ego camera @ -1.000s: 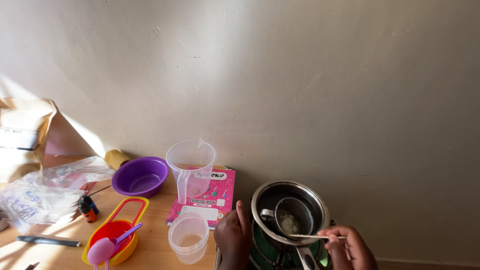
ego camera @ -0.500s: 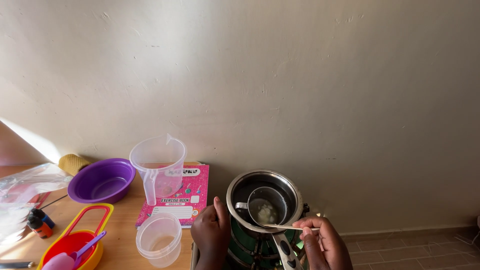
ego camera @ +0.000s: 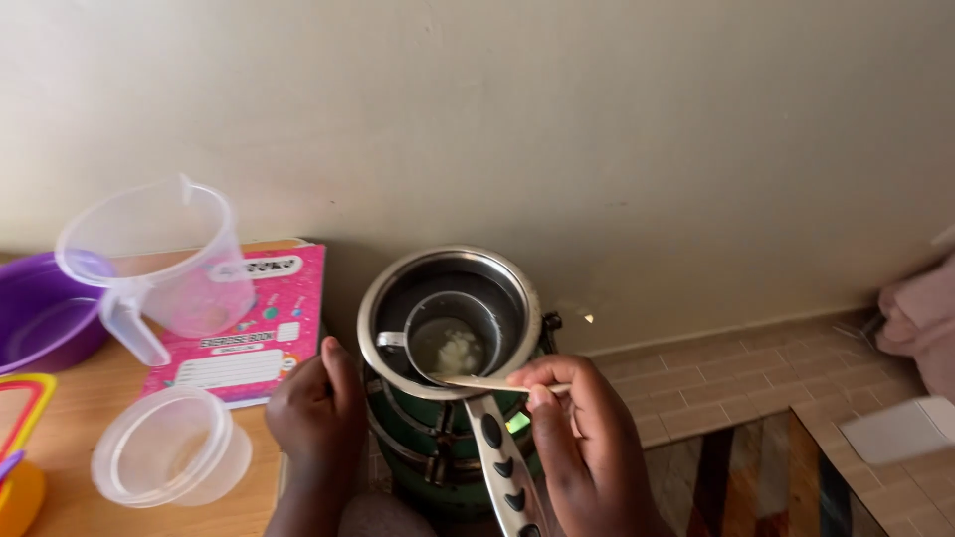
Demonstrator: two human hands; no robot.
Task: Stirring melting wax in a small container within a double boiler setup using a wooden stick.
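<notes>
Two hands in the head view, both low in the frame by a small green stove (ego camera: 438, 447). Right hand (ego camera: 587, 438) pinches a thin wooden stick (ego camera: 497, 383) between thumb and fingertips, fingers curled tight; the stick's far end reaches over the rim of a steel pot (ego camera: 450, 318) just ahead of the hand. Inside the pot sits a small metal cup (ego camera: 453, 333) with pale whitish lumps in cloudy liquid; the stick tip is at the cup's near edge, contact hard to tell. Pot handle (ego camera: 502, 467) runs back between the two hands, close beside the right one. Left hand (ego camera: 318, 413) is loosely curled, holding nothing, resting at the table edge just beside the stove and touching or nearly touching the pot's rim side.

Left of the left hand: clear plastic tub (ego camera: 169, 447) near it, pink notebook (ego camera: 254, 333) just beyond, clear jug (ego camera: 159, 264) standing on the notebook, purple bowl (ego camera: 40, 318) farther out.

Risks, judged: left hand this close to hot metal could burn; a hard stir could tip the cup into the pot; the right wrist could bump the handle and shift the pot on the stove.
</notes>
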